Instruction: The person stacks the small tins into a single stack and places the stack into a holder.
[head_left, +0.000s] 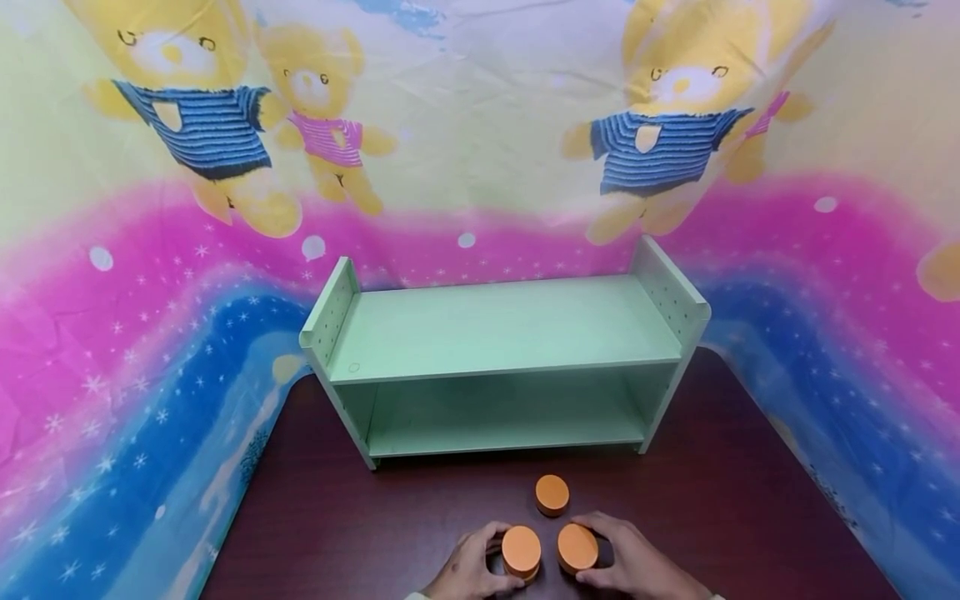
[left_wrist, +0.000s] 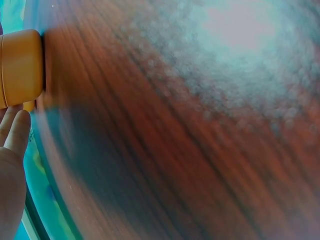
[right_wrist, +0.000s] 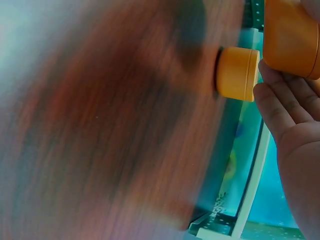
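Near the front of the table, my left hand [head_left: 472, 562] holds a round orange lidded jar [head_left: 521, 550] between thumb and fingers. A second orange jar [head_left: 577, 547] is gripped in my right hand [head_left: 633, 557], just to the right of the first and a small gap apart from it. Just beyond the pair stands a third orange jar [head_left: 552, 494], untouched. The right wrist view shows a seam below the lid of this standing jar [right_wrist: 235, 74], with the held jar [right_wrist: 290, 40] over my fingers. At the left wrist view's edge, fingers lie under the left jar [left_wrist: 22, 67].
A pale green two-level shelf [head_left: 495, 329] stands at the back of the dark wood table [head_left: 322, 517], its side panels rising above the top board. Behind and on both sides hangs a colourful cloth [head_left: 480, 150] printed with bears.
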